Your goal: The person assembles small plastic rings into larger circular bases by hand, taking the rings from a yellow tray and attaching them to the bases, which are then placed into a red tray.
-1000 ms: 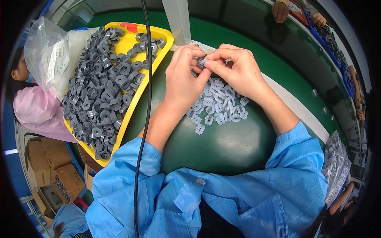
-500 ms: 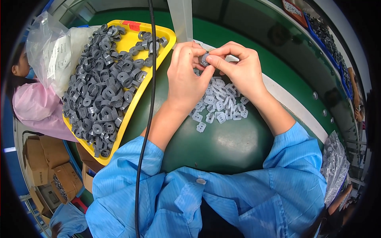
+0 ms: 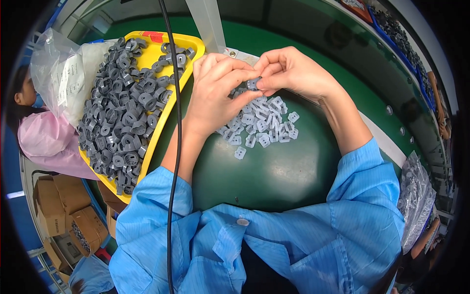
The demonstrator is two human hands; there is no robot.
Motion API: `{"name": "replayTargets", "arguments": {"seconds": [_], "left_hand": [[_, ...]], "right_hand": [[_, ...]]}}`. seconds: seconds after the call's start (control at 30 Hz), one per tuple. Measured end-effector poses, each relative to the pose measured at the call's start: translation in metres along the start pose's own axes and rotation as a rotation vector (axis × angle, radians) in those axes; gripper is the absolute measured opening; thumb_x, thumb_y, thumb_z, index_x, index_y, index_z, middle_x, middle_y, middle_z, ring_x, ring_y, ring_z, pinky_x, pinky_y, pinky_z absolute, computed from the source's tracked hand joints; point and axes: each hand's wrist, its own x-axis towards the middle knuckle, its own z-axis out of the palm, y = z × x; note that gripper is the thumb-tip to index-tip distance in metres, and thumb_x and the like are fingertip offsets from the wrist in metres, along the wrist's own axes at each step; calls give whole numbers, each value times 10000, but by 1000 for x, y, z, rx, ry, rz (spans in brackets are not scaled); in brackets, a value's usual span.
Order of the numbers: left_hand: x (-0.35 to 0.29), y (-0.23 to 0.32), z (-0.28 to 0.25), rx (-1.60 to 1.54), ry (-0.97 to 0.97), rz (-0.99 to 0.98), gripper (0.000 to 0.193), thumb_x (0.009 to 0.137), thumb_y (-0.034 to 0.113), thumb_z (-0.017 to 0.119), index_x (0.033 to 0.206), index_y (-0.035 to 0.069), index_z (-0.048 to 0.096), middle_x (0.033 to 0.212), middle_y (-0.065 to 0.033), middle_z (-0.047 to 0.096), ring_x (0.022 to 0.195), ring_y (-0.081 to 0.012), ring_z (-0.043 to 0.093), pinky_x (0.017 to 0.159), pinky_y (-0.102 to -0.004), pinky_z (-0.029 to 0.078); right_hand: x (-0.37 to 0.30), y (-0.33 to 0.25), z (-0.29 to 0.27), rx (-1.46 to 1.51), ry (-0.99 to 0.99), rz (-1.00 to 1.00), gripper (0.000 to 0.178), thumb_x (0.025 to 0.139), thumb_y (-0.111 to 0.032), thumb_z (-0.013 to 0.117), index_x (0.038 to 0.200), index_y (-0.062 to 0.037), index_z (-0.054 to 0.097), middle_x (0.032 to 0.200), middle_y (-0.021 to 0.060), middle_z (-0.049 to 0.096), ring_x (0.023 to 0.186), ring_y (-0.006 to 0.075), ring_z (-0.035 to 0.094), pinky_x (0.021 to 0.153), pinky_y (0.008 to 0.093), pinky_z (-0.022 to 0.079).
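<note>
Between my fingertips, over the far part of the green work surface, is a small dark grey plastic part. My right hand pinches its right side between thumb and fingers. My left hand is closed around its left side, the fingers partly hiding it. Small translucent white plastic plates lie in a loose pile just below my hands. To the left a yellow tray holds a heap of dark grey ring-shaped plastic parts.
A black cable hangs down in front of the tray. Clear bags stand beyond it, near a person in a pink sleeve. Cardboard boxes sit lower left. Another clear bag lies at right, and a green belt runs beyond.
Both hands have moved apart slightly, and the grey part has turned so a different side shows. The whole view has shifted a little, with the tray and pile appearing farther left.
</note>
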Motion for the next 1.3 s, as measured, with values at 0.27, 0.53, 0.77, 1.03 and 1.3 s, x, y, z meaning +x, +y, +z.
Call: {"name": "replayTargets", "arguments": {"seconds": [0.27, 0.53, 0.77, 1.03, 1.3], "left_hand": [[3, 12, 11, 44, 216, 32, 374, 604, 149, 803, 940, 129, 640, 909, 10, 590, 890, -210, 516, 822, -366, 341], [14, 28, 8, 100, 161, -116, 356, 714, 179, 744, 1031, 104, 602, 1012, -53, 581, 955, -246, 527, 854, -370, 356], [47, -82, -66, 610, -294, -780, 326, 799, 205, 660, 1088, 53, 654, 1049, -190, 654, 1014, -342, 612, 900, -408, 474], [27, -137, -67, 456, -386, -864, 595, 689, 274, 764, 1174, -3, 561, 1049, -219, 646, 1025, -336, 615, 909, -369, 470], [26, -126, -60, 408, -513, -832, 322, 737, 194, 666, 1035, 70, 661, 1002, -190, 658, 1009, -331, 612, 930, -377, 451]], "right_hand": [[-7, -8, 12, -87, 77, -254, 141, 757, -17, 618, 894, 12, 595, 809, 53, 645, 734, 83, 614, 675, 232, 498], [12, 24, -15, 411, -28, -159, 166, 777, -9, 602, 923, -42, 532, 790, 11, 589, 664, 72, 546, 619, 197, 440], [12, 28, -55, 171, 392, -173, 172, 832, -72, 665, 959, -52, 553, 858, 59, 654, 740, 120, 633, 707, 231, 524], [16, 23, -52, 185, 261, -56, 233, 781, -82, 720, 939, -25, 558, 854, 85, 651, 752, 125, 626, 714, 219, 520], [19, 43, -80, -723, 728, -45, 332, 732, -217, 740, 980, -19, 639, 877, 89, 663, 815, 204, 622, 816, 325, 482]]}}
